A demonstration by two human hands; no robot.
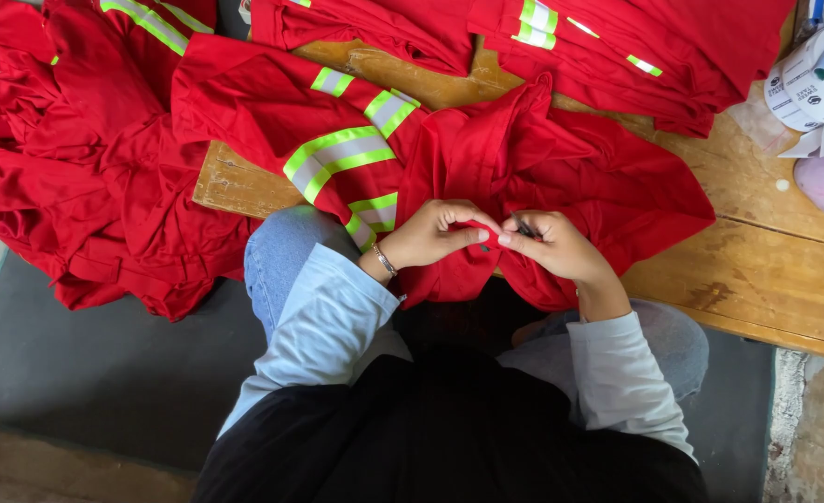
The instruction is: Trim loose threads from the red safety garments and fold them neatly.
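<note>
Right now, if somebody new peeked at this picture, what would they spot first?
Probably the bright red cloth garments with shiny yellow-green and grey stripes, heaped over the worn wooden table and spilling off its left edge. In the middle, the left hand and the right hand pinch a fold of one red garment together. At the far right sits a white roll of printed labels.
</note>
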